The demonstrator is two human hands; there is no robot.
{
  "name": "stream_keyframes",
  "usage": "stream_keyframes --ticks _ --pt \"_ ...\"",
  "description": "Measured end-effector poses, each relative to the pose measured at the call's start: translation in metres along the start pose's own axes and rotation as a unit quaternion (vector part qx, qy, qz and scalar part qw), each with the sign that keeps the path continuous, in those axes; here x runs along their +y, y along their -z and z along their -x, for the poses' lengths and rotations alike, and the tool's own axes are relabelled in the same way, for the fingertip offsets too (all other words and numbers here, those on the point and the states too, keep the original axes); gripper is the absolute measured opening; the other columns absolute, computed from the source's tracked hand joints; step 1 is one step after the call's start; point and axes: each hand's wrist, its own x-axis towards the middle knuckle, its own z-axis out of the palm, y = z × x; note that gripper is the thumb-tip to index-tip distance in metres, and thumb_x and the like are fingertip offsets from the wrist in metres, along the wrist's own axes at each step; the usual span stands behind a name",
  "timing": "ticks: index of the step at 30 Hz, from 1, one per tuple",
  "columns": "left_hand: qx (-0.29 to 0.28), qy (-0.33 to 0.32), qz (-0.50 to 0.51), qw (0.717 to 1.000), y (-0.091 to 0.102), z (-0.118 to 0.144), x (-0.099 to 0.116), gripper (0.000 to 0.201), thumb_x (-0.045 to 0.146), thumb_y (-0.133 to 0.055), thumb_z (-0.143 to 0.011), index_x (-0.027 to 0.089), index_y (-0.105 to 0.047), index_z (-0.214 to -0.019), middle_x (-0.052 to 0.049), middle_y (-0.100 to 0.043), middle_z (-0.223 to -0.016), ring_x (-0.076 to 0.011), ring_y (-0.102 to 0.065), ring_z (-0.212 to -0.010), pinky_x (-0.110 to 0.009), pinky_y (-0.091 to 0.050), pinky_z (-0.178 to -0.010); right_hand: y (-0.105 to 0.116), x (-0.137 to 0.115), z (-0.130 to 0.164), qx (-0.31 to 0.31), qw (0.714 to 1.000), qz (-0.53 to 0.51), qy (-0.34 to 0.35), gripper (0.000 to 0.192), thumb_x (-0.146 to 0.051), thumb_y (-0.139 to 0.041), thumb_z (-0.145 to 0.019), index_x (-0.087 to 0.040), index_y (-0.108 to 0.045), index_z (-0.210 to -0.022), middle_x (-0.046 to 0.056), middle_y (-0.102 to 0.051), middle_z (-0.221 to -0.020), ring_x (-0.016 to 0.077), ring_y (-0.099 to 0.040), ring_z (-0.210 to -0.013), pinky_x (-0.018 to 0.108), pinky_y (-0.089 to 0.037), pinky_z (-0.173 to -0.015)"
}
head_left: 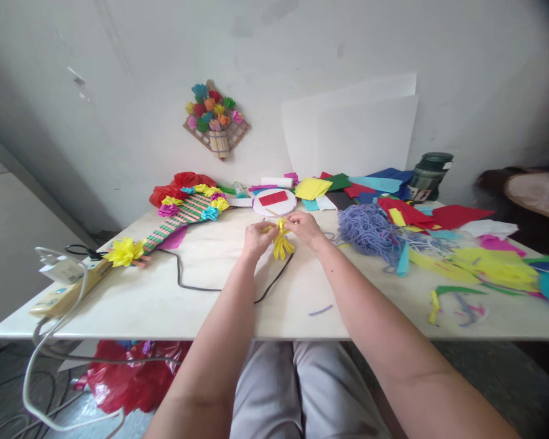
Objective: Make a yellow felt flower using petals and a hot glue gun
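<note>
My left hand (257, 238) and my right hand (304, 227) meet over the middle of the white table (201, 292). Between their fingertips they pinch a bundle of folded yellow paper strips (282, 241), whose loose ends hang down towards the table. A black cable (219, 286) curves across the table just below the bundle. My grey-trousered knees show under the table's front edge.
A woven strip with paper flowers (183, 213) lies at the left, ending in a yellow flower (123, 251). A power strip (61, 286) sits on the left corner. Purple yarn (370, 231), coloured paper sheets (421, 210) and yellow scraps (494, 265) cover the right. A dark jar (430, 177) stands behind.
</note>
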Motion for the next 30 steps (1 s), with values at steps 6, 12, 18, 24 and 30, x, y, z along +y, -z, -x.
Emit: stream_keyframes --ticks 6,12,18,24,30 --pt "0.008 -0.003 -0.002 1.0 -0.0018 0.0002 0.0013 0.026 0.034 -0.065 -0.058 0.012 -0.072 -0.072 -0.001 -0.059 -0.055 -0.0123 -0.054 -0.054 -0.022 -0.045 -0.052 -0.0022 0.0005 -0.0003 -0.007 0.999 -0.024 -0.027 0.014 -0.027 -0.06 -0.062 -0.019 -0.06 -0.051 0.0 -0.063 -0.075 0.0172 -0.057 -0.075 0.029 -0.044 -0.07" --pt "0.009 0.08 0.109 0.991 -0.0001 0.0004 0.005 0.03 0.034 -0.068 -0.054 0.012 -0.069 -0.074 0.0 -0.058 -0.055 -0.0126 -0.055 -0.054 -0.023 -0.046 -0.052 -0.003 -0.0004 0.0004 -0.002 0.997 -0.082 0.001 0.009 -0.025 -0.06 -0.061 -0.018 -0.061 -0.055 0.003 -0.063 -0.088 0.0168 -0.057 -0.084 0.03 -0.044 -0.076" --pt "0.0 0.118 0.169 0.979 0.0026 0.0011 0.0082 0.034 0.035 -0.069 -0.051 0.011 -0.068 -0.075 0.001 -0.058 -0.054 -0.0109 -0.053 -0.05 -0.025 -0.048 -0.053 -0.004 -0.0012 0.0015 -0.011 0.991 -0.129 0.041 0.008 -0.026 -0.062 -0.062 -0.018 -0.062 -0.061 0.004 -0.062 -0.091 0.0159 -0.056 -0.085 0.029 -0.044 -0.073" --pt "0.001 0.117 0.171 0.978 0.0026 -0.0005 0.006 0.032 0.035 -0.069 -0.051 0.012 -0.068 -0.073 0.0 -0.059 -0.055 -0.011 -0.054 -0.05 -0.024 -0.047 -0.052 -0.003 -0.0021 0.0016 -0.025 0.99 -0.131 0.044 0.008 -0.026 -0.062 -0.063 -0.018 -0.063 -0.061 0.005 -0.061 -0.095 0.0159 -0.056 -0.085 0.03 -0.045 -0.073" --pt "0.008 0.078 0.1 0.992 -0.0005 -0.002 0.0002 0.031 0.033 -0.068 -0.053 0.011 -0.069 -0.075 0.0 -0.058 -0.054 -0.0125 -0.055 -0.052 -0.023 -0.046 -0.052 -0.0028 0.001 0.0005 -0.023 0.997 -0.077 0.003 0.014 -0.026 -0.06 -0.064 -0.017 -0.061 -0.053 0.004 -0.062 -0.094 0.0158 -0.057 -0.083 0.03 -0.044 -0.076"
